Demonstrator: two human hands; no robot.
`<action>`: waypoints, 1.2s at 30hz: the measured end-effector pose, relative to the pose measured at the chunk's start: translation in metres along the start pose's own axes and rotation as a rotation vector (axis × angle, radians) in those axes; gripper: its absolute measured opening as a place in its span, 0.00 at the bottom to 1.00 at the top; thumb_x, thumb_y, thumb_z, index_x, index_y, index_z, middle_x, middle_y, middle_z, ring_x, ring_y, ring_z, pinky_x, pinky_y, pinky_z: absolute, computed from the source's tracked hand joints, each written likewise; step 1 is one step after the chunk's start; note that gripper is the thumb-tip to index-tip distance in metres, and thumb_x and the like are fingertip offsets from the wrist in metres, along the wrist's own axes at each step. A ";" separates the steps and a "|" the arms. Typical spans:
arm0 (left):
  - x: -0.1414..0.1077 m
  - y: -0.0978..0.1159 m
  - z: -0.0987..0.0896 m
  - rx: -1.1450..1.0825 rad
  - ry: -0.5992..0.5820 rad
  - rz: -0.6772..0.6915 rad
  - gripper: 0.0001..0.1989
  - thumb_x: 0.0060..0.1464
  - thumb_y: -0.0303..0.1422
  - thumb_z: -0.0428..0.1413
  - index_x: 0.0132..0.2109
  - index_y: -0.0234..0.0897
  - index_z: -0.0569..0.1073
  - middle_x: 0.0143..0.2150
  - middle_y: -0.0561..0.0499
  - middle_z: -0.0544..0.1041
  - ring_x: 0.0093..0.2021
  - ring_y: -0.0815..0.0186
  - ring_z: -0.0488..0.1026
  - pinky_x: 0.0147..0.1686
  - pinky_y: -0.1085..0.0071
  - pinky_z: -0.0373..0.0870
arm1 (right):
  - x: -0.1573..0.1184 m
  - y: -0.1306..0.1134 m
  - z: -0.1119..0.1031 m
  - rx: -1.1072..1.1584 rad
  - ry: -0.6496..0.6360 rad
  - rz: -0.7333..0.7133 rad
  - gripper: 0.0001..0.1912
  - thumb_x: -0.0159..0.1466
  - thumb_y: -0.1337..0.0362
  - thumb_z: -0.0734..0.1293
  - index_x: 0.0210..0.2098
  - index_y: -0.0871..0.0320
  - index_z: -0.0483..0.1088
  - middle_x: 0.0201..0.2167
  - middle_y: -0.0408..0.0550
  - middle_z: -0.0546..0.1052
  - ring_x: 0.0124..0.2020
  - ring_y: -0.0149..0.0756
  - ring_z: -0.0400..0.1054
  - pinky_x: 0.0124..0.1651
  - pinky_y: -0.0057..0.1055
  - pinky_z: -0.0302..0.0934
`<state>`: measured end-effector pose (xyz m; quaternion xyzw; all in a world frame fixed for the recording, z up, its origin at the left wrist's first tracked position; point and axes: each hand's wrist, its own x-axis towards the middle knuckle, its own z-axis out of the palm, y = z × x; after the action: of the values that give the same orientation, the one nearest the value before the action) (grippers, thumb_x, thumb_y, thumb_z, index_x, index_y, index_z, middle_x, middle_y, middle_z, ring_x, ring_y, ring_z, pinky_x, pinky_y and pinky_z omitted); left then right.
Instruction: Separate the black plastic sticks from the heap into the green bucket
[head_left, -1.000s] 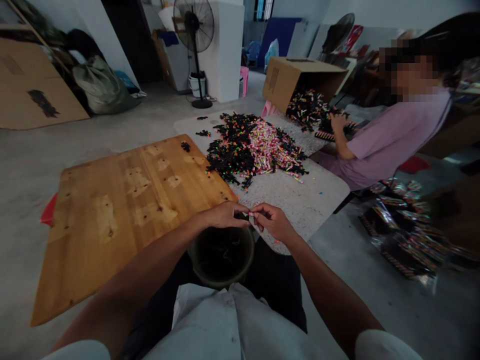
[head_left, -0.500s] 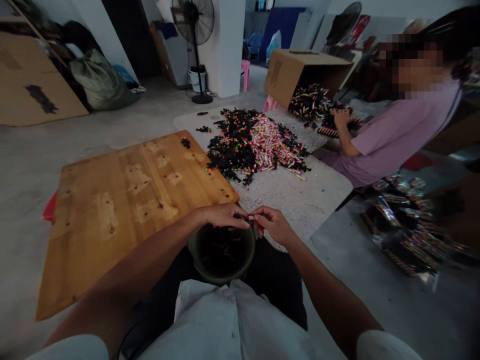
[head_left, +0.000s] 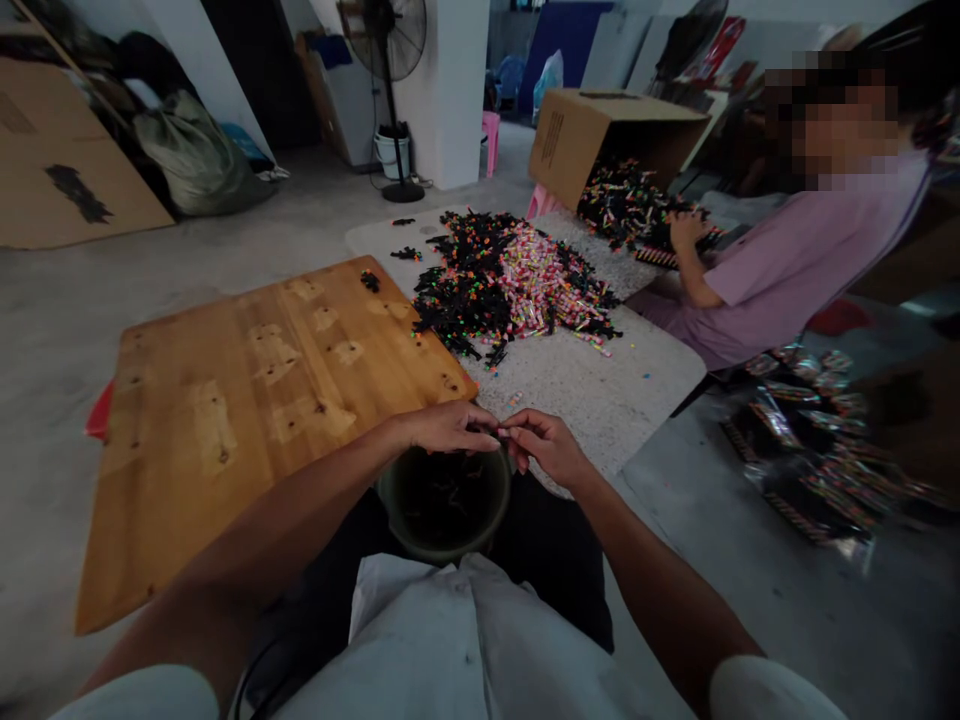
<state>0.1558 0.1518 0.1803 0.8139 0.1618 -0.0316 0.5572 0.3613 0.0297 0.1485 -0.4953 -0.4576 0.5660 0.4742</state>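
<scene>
In front of me, above a bucket (head_left: 444, 553) between my legs, my two hands meet at the fingertips. My right hand (head_left: 546, 445) is closed in a pinch on a small pink piece (head_left: 502, 433), whose exact kind is too small to make out. My left hand (head_left: 450, 430) closes its thumb and fingertips on the same piece from the other side. The bucket is dark inside, with a few thin pale strips showing. Beyond my hands, a heap of small black parts with orange and green tips (head_left: 469, 305) lies against a pile of pink wrapped tubes (head_left: 536, 285).
The heaps lie on a speckled table (head_left: 600, 385); a wooden board (head_left: 247, 400) is at left. At right a person in a pink shirt (head_left: 810, 240) handles parts by a tipped cardboard box (head_left: 570, 145). Packed bags (head_left: 817, 480) lie on the floor. A fan (head_left: 386, 60) stands behind.
The hands stay almost in place, with only slight finger movement around the small pink piece. The view has shifted a little. The other person's hand has moved slightly.
</scene>
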 end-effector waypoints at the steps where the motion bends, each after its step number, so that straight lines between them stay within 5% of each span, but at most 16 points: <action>1: 0.000 0.000 0.000 0.002 -0.010 0.003 0.23 0.64 0.50 0.57 0.51 0.35 0.78 0.31 0.53 0.75 0.28 0.70 0.69 0.27 0.76 0.60 | 0.000 0.000 0.000 -0.002 0.003 0.005 0.15 0.63 0.52 0.73 0.38 0.58 0.77 0.21 0.39 0.75 0.17 0.27 0.66 0.20 0.25 0.60; 8: 0.000 0.000 0.003 0.217 0.049 0.133 0.18 0.64 0.46 0.57 0.47 0.35 0.80 0.32 0.54 0.75 0.32 0.69 0.69 0.32 0.75 0.61 | 0.003 0.011 0.000 -0.083 0.000 -0.035 0.15 0.64 0.51 0.73 0.38 0.56 0.77 0.22 0.40 0.76 0.18 0.29 0.67 0.22 0.27 0.63; 16: -0.003 0.002 0.003 0.226 0.181 0.052 0.17 0.59 0.44 0.61 0.49 0.36 0.76 0.41 0.50 0.79 0.39 0.65 0.74 0.39 0.73 0.67 | 0.008 0.015 0.015 0.343 0.080 0.088 0.18 0.55 0.50 0.77 0.37 0.55 0.75 0.21 0.38 0.74 0.17 0.28 0.63 0.20 0.28 0.62; 22: -0.003 -0.001 0.004 0.208 0.230 0.024 0.19 0.60 0.45 0.61 0.49 0.35 0.76 0.40 0.50 0.79 0.39 0.65 0.74 0.40 0.71 0.68 | 0.009 0.014 0.019 0.402 0.089 0.093 0.18 0.54 0.52 0.77 0.38 0.55 0.75 0.21 0.39 0.74 0.17 0.28 0.62 0.20 0.28 0.61; 36: -0.005 0.006 -0.002 0.259 0.157 0.085 0.15 0.64 0.45 0.59 0.46 0.38 0.82 0.37 0.51 0.82 0.36 0.65 0.76 0.37 0.74 0.66 | 0.000 0.008 0.016 -0.148 0.210 -0.114 0.17 0.66 0.48 0.70 0.42 0.55 0.75 0.27 0.43 0.77 0.22 0.32 0.69 0.27 0.31 0.64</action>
<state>0.1528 0.1509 0.1878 0.8850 0.1648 0.0352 0.4340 0.3447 0.0280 0.1420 -0.5585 -0.4735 0.4479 0.5132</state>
